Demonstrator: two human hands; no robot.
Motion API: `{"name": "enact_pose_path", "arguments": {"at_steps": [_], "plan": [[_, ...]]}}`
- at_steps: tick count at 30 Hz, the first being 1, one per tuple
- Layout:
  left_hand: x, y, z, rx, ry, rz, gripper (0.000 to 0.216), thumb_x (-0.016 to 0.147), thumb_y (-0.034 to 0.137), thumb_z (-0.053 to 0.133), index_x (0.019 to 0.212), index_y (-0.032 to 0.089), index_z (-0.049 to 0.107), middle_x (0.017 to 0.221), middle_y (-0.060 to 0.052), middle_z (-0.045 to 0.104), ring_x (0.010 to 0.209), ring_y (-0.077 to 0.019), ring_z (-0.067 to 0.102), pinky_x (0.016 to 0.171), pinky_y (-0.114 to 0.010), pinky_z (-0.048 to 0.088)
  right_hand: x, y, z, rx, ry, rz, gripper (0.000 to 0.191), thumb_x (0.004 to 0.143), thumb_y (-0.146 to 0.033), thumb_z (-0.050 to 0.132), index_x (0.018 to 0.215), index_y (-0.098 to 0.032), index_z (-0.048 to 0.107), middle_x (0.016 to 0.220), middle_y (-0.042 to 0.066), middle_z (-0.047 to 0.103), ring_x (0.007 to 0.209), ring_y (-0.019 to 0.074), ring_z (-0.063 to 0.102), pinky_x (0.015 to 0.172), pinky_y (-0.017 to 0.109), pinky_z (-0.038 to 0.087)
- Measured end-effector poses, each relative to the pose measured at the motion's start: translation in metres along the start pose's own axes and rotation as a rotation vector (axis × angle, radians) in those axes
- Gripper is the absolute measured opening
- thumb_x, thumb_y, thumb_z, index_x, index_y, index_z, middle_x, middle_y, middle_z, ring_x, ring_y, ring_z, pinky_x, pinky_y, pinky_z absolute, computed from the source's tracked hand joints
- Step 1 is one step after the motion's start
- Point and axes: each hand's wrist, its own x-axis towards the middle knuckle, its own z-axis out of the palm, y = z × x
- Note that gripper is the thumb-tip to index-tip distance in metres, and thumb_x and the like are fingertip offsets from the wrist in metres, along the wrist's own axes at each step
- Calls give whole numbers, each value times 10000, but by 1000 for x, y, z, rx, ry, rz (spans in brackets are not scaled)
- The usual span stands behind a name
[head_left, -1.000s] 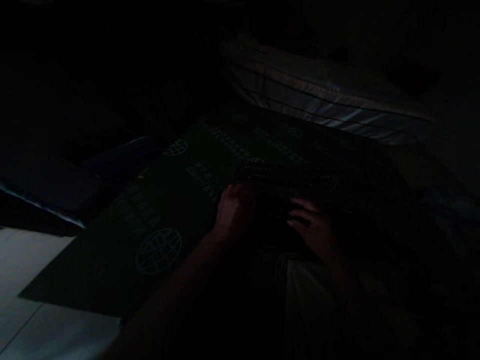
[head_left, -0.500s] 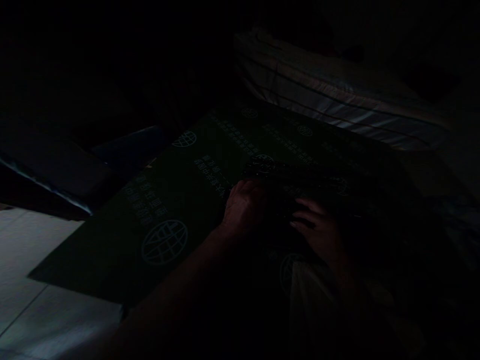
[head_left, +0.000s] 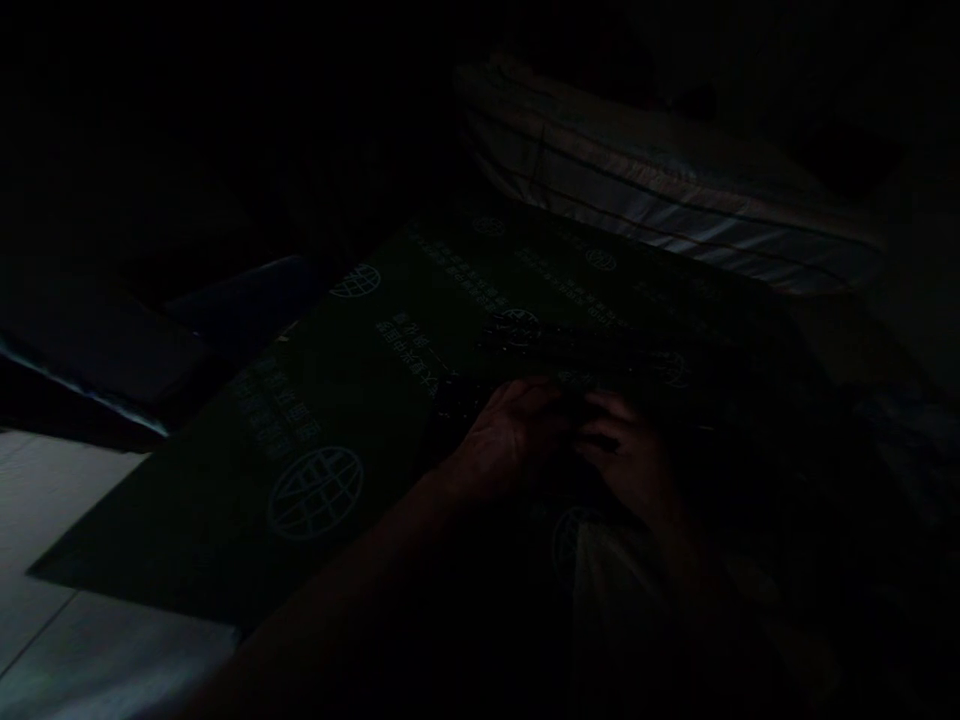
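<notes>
The scene is very dark. A dark cloth with small light specks [head_left: 454, 400] lies on a green board [head_left: 315, 400] printed with pale globes and lettering. My left hand [head_left: 514, 430] rests on this cloth, its back up and its fingers stretched toward the right. Close beside it, my right hand [head_left: 622, 440] is on the cloth too, fingers apart and pointing left. The fingertips of both hands are partly lost in shadow. Just beyond them, a speckled dark strip [head_left: 517, 335] lies across the board; whether it belongs to the same cloth, I cannot tell.
Behind the board lies a long padded thing with a striped cover [head_left: 660, 200]. Pale floor tiles [head_left: 60, 500] show at the lower left, below a dark piece with a light edge [head_left: 90, 385]. A pale cloth [head_left: 615, 590] is near my right forearm.
My left hand has slid right across the cloth, closer to my right hand, uncovering speckled cloth at the left. My right hand has hardly moved. The view has shifted slightly.
</notes>
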Motion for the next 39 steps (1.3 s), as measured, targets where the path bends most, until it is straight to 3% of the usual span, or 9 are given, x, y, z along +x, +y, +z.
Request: {"name": "enact_pose_path", "arguments": {"at_steps": [9, 24, 30, 39], "plan": [[-1, 1, 3, 86, -154, 52, 235, 854, 251, 570, 1074, 240, 651, 1327, -73, 511, 1283, -317, 356, 1006, -518, 342, 3, 2, 4, 14, 3, 17, 118, 675, -110, 683, 692, -227, 680, 1190, 81, 599, 1184, 261, 501, 960, 462, 441], [-1, -2, 6, 79, -143, 66, 244, 873, 241, 551, 1101, 253, 638, 1317, -51, 531, 1280, -302, 361, 1003, -510, 325, 3, 0, 5, -8, -15, 18, 104, 704, -118, 678, 698, -221, 691, 1207, 81, 602, 1189, 263, 503, 984, 467, 422], [-1, -2, 7, 75, -144, 54, 215, 886, 253, 538, 1071, 255, 649, 1312, -41, 538, 1291, -293, 353, 1017, -508, 305, -2, 1, 8, -28, 42, -62, 144, 739, -107, 623, 732, -234, 691, 1203, 72, 608, 1198, 253, 501, 989, 465, 422], [-2, -4, 12, 123, -127, 64, 176, 888, 257, 539, 1017, 238, 658, 1313, -34, 541, 1289, -290, 363, 1033, -511, 288, -11, 0, 11, -196, 25, -208, 161, 789, -121, 572, 826, -197, 708, 1263, 117, 572, 1254, 269, 448, 1011, 479, 421]]}}
